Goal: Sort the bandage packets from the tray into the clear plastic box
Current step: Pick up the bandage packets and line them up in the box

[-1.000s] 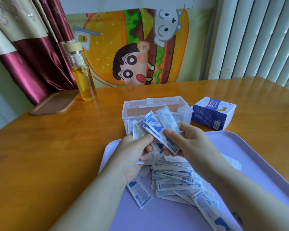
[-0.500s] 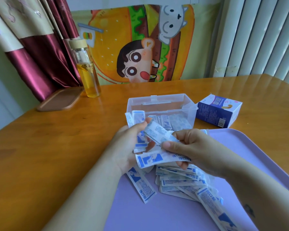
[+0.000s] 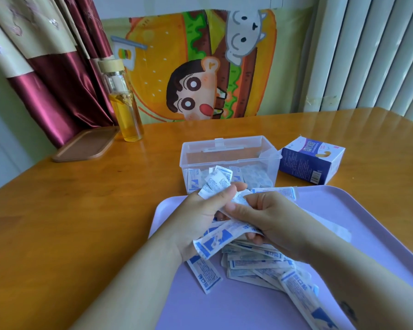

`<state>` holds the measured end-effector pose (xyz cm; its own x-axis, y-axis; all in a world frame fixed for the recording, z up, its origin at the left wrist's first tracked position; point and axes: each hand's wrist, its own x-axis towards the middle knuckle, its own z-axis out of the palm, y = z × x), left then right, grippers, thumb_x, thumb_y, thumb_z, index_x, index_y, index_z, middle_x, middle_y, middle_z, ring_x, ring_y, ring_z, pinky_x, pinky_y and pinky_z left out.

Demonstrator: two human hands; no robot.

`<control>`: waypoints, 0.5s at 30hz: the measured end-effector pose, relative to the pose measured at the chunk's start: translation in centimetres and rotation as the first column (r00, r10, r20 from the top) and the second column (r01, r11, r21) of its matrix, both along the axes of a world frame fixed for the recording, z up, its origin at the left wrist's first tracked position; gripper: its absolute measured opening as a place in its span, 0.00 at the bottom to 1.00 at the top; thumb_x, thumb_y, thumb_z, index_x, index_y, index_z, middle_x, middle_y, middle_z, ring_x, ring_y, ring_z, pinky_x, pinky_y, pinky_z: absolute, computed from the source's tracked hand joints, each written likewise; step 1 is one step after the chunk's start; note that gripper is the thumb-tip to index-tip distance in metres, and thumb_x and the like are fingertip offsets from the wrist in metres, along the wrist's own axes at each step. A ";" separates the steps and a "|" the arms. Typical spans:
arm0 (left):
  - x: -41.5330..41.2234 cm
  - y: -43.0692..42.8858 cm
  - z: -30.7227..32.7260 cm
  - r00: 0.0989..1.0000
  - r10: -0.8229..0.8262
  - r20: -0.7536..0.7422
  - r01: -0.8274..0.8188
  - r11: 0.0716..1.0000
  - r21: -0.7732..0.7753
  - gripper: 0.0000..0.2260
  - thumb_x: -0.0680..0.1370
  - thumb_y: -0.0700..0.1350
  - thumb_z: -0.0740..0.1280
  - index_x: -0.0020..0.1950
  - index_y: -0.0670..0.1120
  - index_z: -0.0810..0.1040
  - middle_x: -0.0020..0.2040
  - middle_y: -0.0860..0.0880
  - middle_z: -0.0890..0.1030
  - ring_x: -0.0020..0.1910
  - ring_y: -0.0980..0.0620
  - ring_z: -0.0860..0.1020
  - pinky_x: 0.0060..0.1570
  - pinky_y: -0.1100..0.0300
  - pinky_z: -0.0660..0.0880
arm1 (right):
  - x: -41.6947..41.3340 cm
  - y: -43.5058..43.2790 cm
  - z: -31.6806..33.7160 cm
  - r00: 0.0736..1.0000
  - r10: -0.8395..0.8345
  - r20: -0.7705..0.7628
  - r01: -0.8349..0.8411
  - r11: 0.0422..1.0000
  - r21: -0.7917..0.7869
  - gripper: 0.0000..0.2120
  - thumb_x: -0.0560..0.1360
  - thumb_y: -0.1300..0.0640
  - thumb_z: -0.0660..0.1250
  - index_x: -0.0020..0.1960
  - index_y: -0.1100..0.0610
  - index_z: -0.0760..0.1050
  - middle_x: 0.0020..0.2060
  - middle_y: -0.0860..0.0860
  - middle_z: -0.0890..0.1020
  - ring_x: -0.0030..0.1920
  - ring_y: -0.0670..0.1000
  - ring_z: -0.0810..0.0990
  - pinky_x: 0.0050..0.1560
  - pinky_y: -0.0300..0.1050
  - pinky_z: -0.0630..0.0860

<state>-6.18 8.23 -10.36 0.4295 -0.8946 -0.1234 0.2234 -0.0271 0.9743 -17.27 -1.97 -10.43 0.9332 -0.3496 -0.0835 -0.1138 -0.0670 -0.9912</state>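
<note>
While the fan of bandage packets (image 3: 216, 184) stood raised in front of the clear plastic box (image 3: 229, 148) 1 s ago, shared by both hands, it now sits lower, bunched in the left hand (image 3: 198, 217) with the thumb clamped over it. The right hand (image 3: 270, 217) has dropped too, thumb and fingers pinching crumpled packets just beside the left. 1 long packet (image 3: 215, 240) hangs under both.

Likely meaning: the bundle is being gathered, not yet dropped. The box, just beyond the hands, already holds some sorted packets (image 3: 250, 176). The pile (image 3: 255, 260) remains on the near side of the lilac tray (image 3: 358, 217), so plenty is left.

Writing: the packets carry blue print and bold Chinese characters, clearest on the loose packet (image 3: 206, 275) at near left, but not surely readable. The blue carton (image 3: 308, 163) right of the box has a Chinese title and a barcode. Its fine print is too small to read.
</note>
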 end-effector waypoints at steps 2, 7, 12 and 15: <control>0.2 0.0 -0.2 1.000 0.009 -0.028 -0.009 1.000 -0.010 0.09 0.77 0.46 0.63 0.49 0.49 0.83 0.43 0.41 0.84 0.40 0.46 0.83 0.41 0.54 0.82 | 0.0 -0.1 -0.1 1.000 0.003 -0.007 -0.003 0.999 -0.037 0.20 0.65 0.43 0.70 0.44 0.60 0.82 0.31 0.53 0.77 0.27 0.44 0.70 0.30 0.34 0.70; 0.9 -0.3 -0.1 0.973 0.202 -0.115 -0.210 0.976 -0.062 0.08 0.72 0.48 0.68 0.47 0.49 0.85 0.48 0.43 0.83 0.44 0.44 0.73 0.37 0.58 0.73 | -0.6 -0.7 0.6 0.999 0.048 -0.020 -0.048 0.999 -0.018 0.12 0.59 0.47 0.74 0.35 0.55 0.79 0.29 0.52 0.75 0.27 0.45 0.70 0.29 0.34 0.69; 2.2 -0.3 0.0 0.926 0.309 -0.218 -0.337 0.936 -0.103 0.07 0.77 0.43 0.64 0.46 0.47 0.83 0.46 0.45 0.84 0.44 0.49 0.80 0.42 0.57 0.75 | -1.6 -2.4 1.9 0.997 -0.040 0.071 0.029 0.988 0.149 0.02 0.61 0.58 0.71 0.32 0.56 0.80 0.32 0.55 0.79 0.30 0.45 0.76 0.28 0.33 0.74; 2.2 -0.3 -0.2 0.954 0.200 -0.224 -0.227 0.969 -0.102 0.08 0.77 0.42 0.64 0.46 0.46 0.83 0.41 0.45 0.84 0.38 0.51 0.82 0.41 0.58 0.77 | -1.5 -3.1 2.1 0.946 -0.226 0.232 0.136 0.928 0.346 0.06 0.64 0.58 0.67 0.32 0.55 0.82 0.31 0.50 0.81 0.29 0.42 0.77 0.29 0.32 0.74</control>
<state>-3.96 7.94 -10.54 0.5884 -0.7989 -0.1245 0.4109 0.1628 0.8970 -18.74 -5.09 -8.31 0.8597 -0.5104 0.0201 0.1744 0.2564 -0.9507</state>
